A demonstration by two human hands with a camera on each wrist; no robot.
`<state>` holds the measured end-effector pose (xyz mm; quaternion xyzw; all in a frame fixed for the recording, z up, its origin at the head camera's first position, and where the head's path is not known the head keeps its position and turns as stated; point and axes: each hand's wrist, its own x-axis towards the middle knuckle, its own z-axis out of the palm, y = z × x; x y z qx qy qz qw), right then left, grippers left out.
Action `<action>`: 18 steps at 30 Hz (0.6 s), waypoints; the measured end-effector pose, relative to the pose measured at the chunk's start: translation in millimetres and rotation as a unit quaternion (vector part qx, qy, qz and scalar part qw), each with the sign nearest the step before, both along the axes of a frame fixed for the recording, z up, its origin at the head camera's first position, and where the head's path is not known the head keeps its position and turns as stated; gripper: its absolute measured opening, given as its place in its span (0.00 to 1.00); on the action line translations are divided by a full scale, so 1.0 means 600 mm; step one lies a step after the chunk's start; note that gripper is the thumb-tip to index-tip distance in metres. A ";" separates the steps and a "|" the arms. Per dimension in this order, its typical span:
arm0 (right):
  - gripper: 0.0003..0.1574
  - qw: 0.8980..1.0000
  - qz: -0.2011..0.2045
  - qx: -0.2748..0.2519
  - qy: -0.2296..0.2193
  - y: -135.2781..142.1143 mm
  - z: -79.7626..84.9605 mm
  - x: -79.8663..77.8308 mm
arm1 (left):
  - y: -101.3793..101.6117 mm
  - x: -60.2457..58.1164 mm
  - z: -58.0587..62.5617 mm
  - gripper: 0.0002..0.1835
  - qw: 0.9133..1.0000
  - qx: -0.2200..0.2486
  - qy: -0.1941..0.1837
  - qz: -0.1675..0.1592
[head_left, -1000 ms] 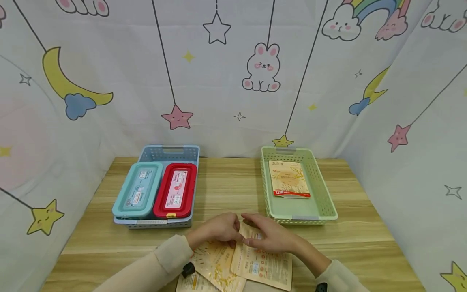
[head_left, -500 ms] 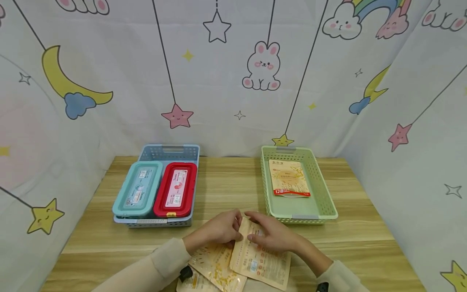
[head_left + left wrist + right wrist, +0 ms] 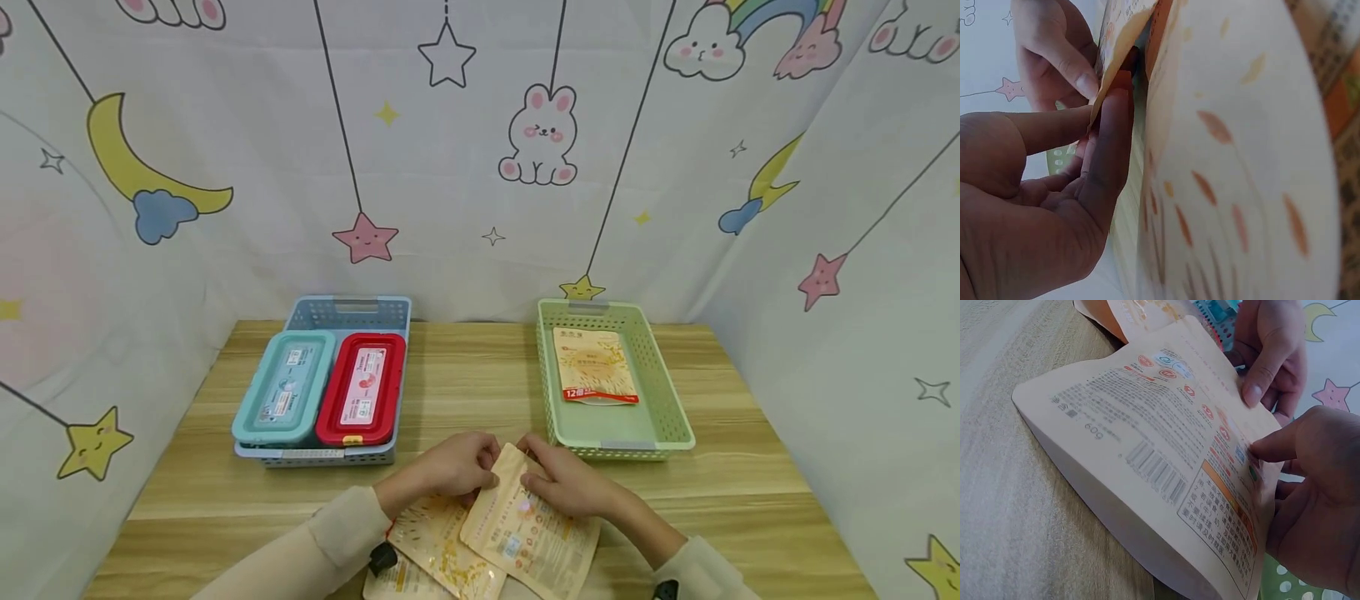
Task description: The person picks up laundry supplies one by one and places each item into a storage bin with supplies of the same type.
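Note:
Between both hands a beige flat food pouch (image 3: 532,533) stands tilted, its printed back with a barcode turned up. My left hand (image 3: 457,467) pinches its top left edge; in the left wrist view, thumb and fingers meet on either side of that edge. My right hand (image 3: 1322,487) grips the opposite side, thumb on the printed back and fingers behind. Under and left of it lies a second pouch (image 3: 446,542) with a golden grain print, overlapping a third pouch (image 3: 401,583) at the lower edge of the head view.
At the right, a green basket (image 3: 592,432) holds one similar pouch (image 3: 596,362) with a red strip. A blue basket (image 3: 348,312) at the left carries a teal-lidded box (image 3: 285,387) and a red-lidded box (image 3: 363,387). A printed cloth (image 3: 450,167) hangs behind the wooden table (image 3: 472,375).
The held pouch has turned, its lower end shifting left. My right hand has moved slightly right, and its fingers have closed from hovering at the pouch to gripping its edge.

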<state>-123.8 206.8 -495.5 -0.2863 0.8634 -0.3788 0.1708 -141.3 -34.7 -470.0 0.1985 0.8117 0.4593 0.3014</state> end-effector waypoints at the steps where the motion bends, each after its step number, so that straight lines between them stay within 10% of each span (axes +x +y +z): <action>1: 0.13 1.000 0.003 -0.001 0.007 0.001 -0.001 0.000 | 0.001 0.000 -0.001 0.06 1.000 -0.001 -0.002 -0.003; 18: 0.06 1.000 0.005 -0.005 0.014 0.005 -0.006 0.000 | 0.007 -0.002 -0.015 0.12 0.996 0.025 -0.033 -0.080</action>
